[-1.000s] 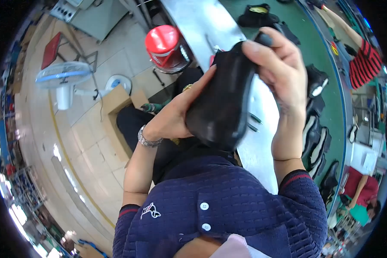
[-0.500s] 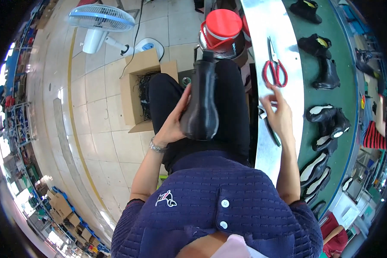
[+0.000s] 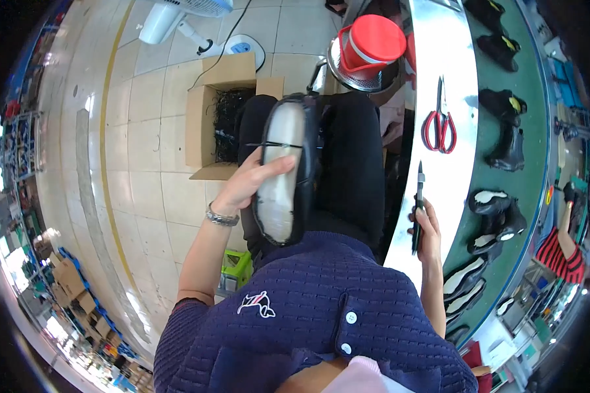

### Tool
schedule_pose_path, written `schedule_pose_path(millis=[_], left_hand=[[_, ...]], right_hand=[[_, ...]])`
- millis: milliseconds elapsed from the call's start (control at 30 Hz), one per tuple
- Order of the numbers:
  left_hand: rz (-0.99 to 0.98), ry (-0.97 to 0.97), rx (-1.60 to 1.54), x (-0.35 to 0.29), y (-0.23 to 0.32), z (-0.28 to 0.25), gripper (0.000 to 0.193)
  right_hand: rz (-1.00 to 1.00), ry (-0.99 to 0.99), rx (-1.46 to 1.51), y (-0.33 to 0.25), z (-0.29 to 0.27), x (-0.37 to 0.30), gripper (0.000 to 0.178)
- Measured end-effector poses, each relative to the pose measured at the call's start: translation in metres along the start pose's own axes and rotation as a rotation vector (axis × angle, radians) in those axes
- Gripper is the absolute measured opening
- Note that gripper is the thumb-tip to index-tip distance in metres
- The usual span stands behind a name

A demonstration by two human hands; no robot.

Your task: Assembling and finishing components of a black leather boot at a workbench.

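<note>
Boot in hand, a seated person works beside a shiny desk, the black footwear held over the lap with its pale sole facing up. The left hand grips its side, thumb lying across the sole near a dark strand that spans it. The right hand is closed around a dark-handled, pointed tool at the desk. Red-handled scissors lie just beyond its tip; a red-lidded bucket stands past the knees, and black boots line a green surface at right.
</note>
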State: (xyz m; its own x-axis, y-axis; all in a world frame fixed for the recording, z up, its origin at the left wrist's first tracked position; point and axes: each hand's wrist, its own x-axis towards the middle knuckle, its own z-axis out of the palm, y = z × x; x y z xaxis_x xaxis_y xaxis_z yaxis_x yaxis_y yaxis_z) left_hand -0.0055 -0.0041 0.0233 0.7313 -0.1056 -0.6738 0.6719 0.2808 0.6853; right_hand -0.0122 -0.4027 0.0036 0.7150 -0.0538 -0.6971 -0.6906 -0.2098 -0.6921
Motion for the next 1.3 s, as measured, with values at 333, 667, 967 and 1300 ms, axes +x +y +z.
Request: schedule_pose_path(millis=[333, 667, 967, 1300], left_hand=[[0.313, 0.073, 0.195, 0.030, -0.001, 0.016, 0.071], [0.644, 0.224, 0.434, 0.056, 0.051, 0.004, 0.028], [0.829, 0.297, 0.543, 0.060, 0.045, 0.006, 0.022], [0.353, 0.047, -0.064, 0.077, 0.041, 0.019, 0.031]], right_hand=[[0.022, -0.638, -0.001, -0.152, 0.106, -0.015, 0.074], [0.126, -0.670, -0.036, -0.192, 0.160, 0.005, 0.067], [-0.277, -0.528, -0.426, -0.162, 0.160, 0.006, 0.064], [-0.245, -0.607, -0.785, -0.210, 0.143, 0.006, 0.062]])
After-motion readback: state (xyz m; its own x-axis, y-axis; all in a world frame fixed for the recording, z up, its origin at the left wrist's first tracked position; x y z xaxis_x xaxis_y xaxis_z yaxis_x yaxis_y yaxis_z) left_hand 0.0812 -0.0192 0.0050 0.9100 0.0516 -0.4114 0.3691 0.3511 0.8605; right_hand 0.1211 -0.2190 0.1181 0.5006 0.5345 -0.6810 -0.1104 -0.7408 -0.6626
